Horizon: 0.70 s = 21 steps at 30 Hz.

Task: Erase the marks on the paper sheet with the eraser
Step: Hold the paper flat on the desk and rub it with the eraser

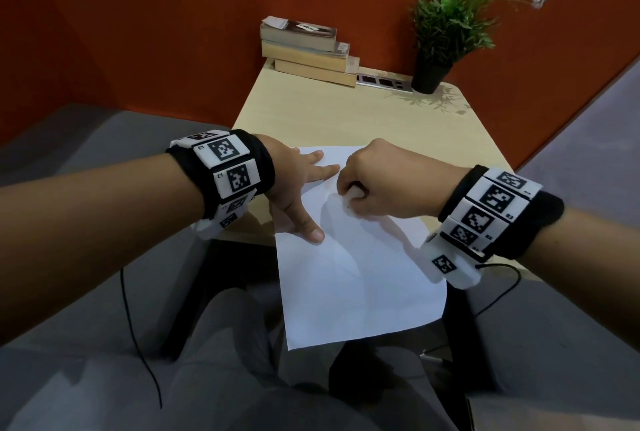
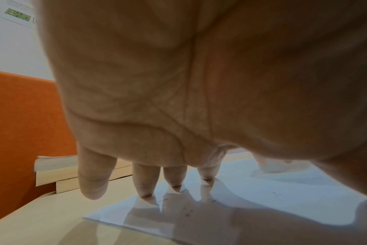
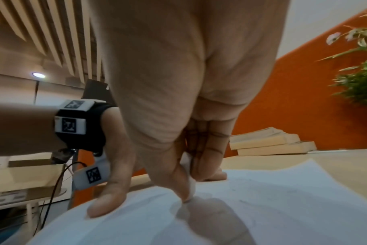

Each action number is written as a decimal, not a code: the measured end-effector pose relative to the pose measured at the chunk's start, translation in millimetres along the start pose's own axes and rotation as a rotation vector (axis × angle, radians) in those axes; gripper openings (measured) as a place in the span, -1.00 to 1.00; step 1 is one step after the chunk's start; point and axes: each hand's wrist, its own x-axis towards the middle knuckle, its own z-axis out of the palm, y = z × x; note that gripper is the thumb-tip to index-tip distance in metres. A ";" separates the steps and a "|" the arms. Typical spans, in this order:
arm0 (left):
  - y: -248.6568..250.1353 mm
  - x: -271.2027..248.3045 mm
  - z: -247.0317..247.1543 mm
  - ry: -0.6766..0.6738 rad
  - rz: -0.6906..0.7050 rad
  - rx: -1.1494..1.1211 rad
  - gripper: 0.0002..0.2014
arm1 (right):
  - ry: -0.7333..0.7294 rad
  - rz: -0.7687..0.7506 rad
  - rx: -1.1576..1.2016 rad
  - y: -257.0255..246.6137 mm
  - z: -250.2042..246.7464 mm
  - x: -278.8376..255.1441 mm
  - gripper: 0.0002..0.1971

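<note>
A white paper sheet (image 1: 360, 285) lies on the wooden table (image 1: 398, 119), its near half hanging over the front edge. Faint pencil marks (image 1: 332, 243) curve across it. My left hand (image 1: 308, 198) presses the sheet's left side flat, fingers straight and thumb spread. The left wrist view shows its fingertips (image 2: 174, 184) on the paper (image 2: 283, 199). My right hand (image 1: 349, 191) curls around a small white eraser (image 1: 355, 193) near the sheet's middle. From the right wrist, the eraser (image 3: 189, 179) is pinched between thumb and fingers, its tip touching the paper (image 3: 262, 207).
A stack of three books (image 1: 308, 49) sits at the table's back left. Beside it are a power strip (image 1: 384, 80) and a potted plant (image 1: 440, 46) at the back right. An orange wall stands behind. A black cable (image 1: 138, 326) hangs at the left.
</note>
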 end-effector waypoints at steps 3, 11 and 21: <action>-0.3 -1.7 -2.0 0.005 0.006 -0.008 0.48 | 0.046 -0.012 0.014 4.3 -9.3 -6.2 -0.80; -1.2 -5.8 -0.5 0.007 0.044 -0.026 0.37 | -0.026 0.096 0.107 27.2 -0.2 -31.6 -0.73; 4.4 -10.4 -4.0 -0.011 0.013 0.009 0.35 | 0.057 0.085 0.109 14.0 -3.8 -12.6 -0.82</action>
